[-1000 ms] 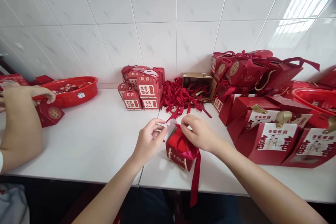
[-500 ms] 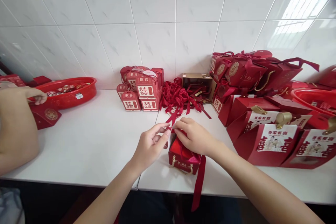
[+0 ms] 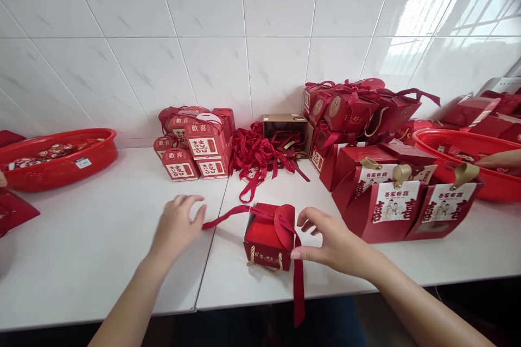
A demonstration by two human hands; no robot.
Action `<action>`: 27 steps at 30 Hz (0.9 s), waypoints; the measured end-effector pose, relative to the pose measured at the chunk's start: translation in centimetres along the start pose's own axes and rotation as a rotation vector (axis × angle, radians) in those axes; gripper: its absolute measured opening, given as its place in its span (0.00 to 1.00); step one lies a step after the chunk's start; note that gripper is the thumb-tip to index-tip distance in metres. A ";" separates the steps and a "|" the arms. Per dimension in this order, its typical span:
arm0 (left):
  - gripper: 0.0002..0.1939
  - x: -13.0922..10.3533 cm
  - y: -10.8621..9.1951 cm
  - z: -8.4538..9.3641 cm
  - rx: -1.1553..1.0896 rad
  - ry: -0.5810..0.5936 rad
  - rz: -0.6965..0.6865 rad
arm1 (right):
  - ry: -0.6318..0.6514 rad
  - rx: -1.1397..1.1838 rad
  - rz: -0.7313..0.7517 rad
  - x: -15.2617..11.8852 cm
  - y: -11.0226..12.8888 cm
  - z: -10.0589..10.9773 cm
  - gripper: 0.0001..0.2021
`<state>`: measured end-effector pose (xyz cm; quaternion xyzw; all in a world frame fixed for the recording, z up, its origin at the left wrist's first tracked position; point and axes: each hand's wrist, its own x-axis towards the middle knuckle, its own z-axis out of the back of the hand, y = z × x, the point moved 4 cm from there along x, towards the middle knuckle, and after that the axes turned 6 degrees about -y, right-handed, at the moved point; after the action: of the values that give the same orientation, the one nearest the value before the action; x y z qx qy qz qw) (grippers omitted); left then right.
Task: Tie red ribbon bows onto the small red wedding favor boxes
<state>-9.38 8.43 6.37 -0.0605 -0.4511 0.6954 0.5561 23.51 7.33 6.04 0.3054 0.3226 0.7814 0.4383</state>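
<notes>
Packing workroom: white tables (image 3: 122,249) butted together along a tiled wall (image 3: 211,5); stacked red gift boxes (image 3: 205,138), far side; ribbon heap (image 3: 252,147) beside them; left basin (image 3: 52,178), red; right basin (image 3: 502,188), red, another person's hand (image 3: 502,159) at it.

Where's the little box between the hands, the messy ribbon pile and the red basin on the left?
Little box (image 3: 262,232), head view: its red top.
Ribbon pile (image 3: 253,150), head view: its middle.
Red basin (image 3: 57,178), head view: its outer wall.

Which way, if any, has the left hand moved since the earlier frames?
Yes: the left hand moved left, clear of the table seam it overlapped before.
</notes>
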 end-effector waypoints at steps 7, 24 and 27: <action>0.17 -5.0 -5.2 -5.6 -0.492 0.447 0.082 | 0.071 0.423 -0.005 1.5 -1.4 -1.8 0.11; 0.21 -9.3 -3.6 -1.6 -0.035 0.375 -0.090 | -0.133 -0.109 0.057 2.0 -3.3 -0.9 0.12; 0.14 -10.3 -3.6 -2.8 -0.144 0.444 0.084 | -0.024 0.128 -0.095 1.9 -3.1 -2.4 0.23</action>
<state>-1.30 1.42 2.88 -0.2705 -0.3633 0.6536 0.6064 22.40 9.68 2.55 0.3264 0.3807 0.7338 0.4583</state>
